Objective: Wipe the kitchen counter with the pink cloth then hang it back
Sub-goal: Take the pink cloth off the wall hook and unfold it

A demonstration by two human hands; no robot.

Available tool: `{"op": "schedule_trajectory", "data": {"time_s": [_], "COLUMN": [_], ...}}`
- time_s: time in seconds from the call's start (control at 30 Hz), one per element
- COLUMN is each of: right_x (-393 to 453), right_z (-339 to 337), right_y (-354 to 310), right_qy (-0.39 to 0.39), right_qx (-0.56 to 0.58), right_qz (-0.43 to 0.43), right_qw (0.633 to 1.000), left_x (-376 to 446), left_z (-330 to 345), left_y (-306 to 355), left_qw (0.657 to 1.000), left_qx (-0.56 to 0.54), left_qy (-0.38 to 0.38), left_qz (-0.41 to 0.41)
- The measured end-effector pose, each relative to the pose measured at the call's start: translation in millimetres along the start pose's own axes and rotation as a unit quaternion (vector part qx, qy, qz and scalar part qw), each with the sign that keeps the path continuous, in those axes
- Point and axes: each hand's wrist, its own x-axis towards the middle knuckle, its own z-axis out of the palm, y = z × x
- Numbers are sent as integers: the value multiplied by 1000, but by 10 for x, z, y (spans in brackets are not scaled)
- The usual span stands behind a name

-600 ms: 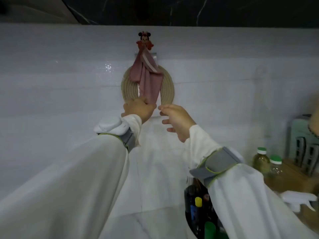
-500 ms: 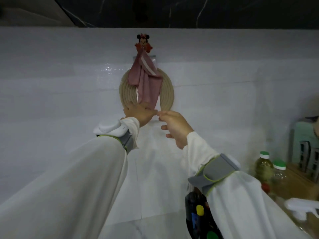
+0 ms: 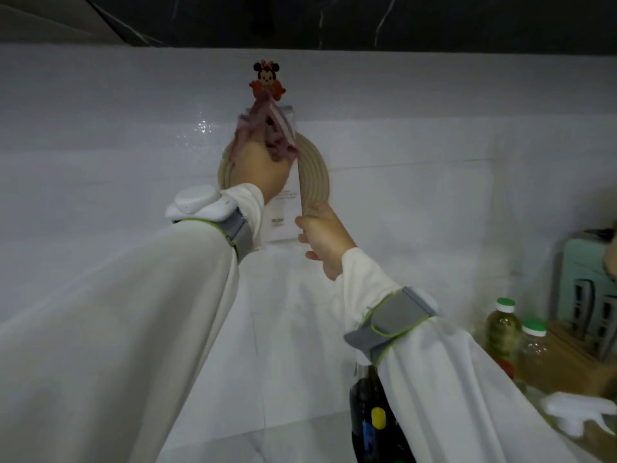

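The pink cloth [image 3: 277,142] hangs bunched from a cartoon mouse hook [image 3: 266,78] on the white tiled wall. My left hand [image 3: 260,168] is raised and grips the cloth just below the hook, gathering most of it in its fingers. My right hand [image 3: 322,233] is lower and to the right, with loosely curled fingers. Its thumb and forefinger touch the right edge of a clear plastic sheet [image 3: 283,212] that hangs in front of a round woven mat [image 3: 315,172]. A strip of white counter [image 3: 233,446] shows at the bottom.
A dark bottle with a yellow cap [image 3: 370,422] stands under my right forearm. At the right are two green-capped oil bottles [image 3: 502,332], a mint knife block [image 3: 587,295], a wooden box [image 3: 561,362] and a white spray trigger [image 3: 581,412].
My left hand has risen from the cloth's lower end to just under the hook, bunching the cloth upward. My right hand has let the cloth's tip go and stayed low.
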Motion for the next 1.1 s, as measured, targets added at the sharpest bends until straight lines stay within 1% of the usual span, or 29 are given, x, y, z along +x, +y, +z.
{"op": "schedule_trajectory", "data": {"time_s": [0.07,0.13,0.2,0.27,0.33,0.43,0.53,0.63,0.73,0.8,0.9,0.97,1.0,1.03,1.07,1.1], "right_x": [11,22,31,21,3,-30,-160,-224,-317,-414,-556,-679,-770,-872,-965,-1055], "right_z": [19,63,99,135,170,213,221,161,91,55,-3,-30,-51,-70,-85,-101], "right_y": [-105,-215,-279,-312,-334,-306,-190,-31,241,420,665,821,883,943,1003,1061], "right_qy": [0,-1,-2,-1,-1,-3,15,47,64,65,55,47,40,32,18,-2], "right_qx": [22,39,48,45,53,62,16,17,-55,-80,-92,-107,-118,-128,-138,-150], "right_qz": [-19,-45,-65,-94,-118,-127,-134,-95,-65,-48,-43,-35,-34,-30,-31,-30], "right_qw": [1000,998,997,995,992,990,991,994,994,994,993,993,992,991,990,988], "left_x": [125,176,163,74,-32,-249,-498,-733,-1019,-1192,-1502,-1791,-1937,-2080,-2214,-2350], "left_z": [-70,-169,-213,-257,-278,-253,-262,-282,-335,-336,-300,-274,-253,-241,-240,-238], "left_y": [84,179,236,308,373,418,415,398,350,276,129,75,60,65,65,57], "left_qw": [998,997,996,992,991,995,997,995,992,987,959,915,901,904,918,931], "left_qx": [44,58,56,82,91,46,65,98,91,87,149,207,220,200,146,60], "left_qy": [-28,-28,4,32,48,68,29,-14,-35,-51,-101,-164,-192,-197,-186,-175], "left_qz": [25,43,70,92,85,62,19,-22,-82,-126,-218,-305,-321,-323,-317,-314]}}
